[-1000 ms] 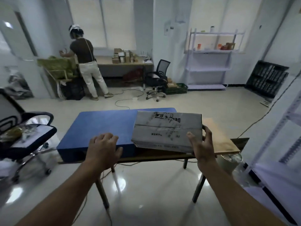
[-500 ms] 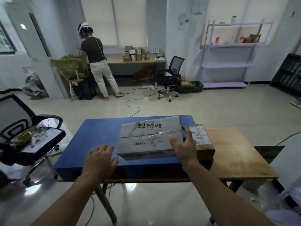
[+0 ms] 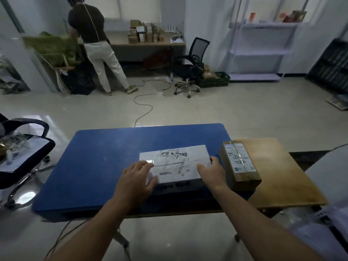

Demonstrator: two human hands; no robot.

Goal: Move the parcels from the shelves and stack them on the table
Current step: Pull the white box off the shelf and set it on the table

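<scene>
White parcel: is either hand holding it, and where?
Yes, the right hand grips the white parcel at its right end; the left hand rests on its near left corner.

The flat parcel [image 3: 175,164] lies on a board [image 3: 105,157]. The board covers the left part of the desk [image 3: 282,178]. A small parcel [image 3: 239,164] sits just to the right of the flat parcel. A chair [image 3: 22,153] is left of the desk. Far behind, a person [image 3: 94,44] stands at another desk [image 3: 146,45] with boxes [image 3: 143,33] on it. Shelves [image 3: 261,51] stand at the back right.
</scene>
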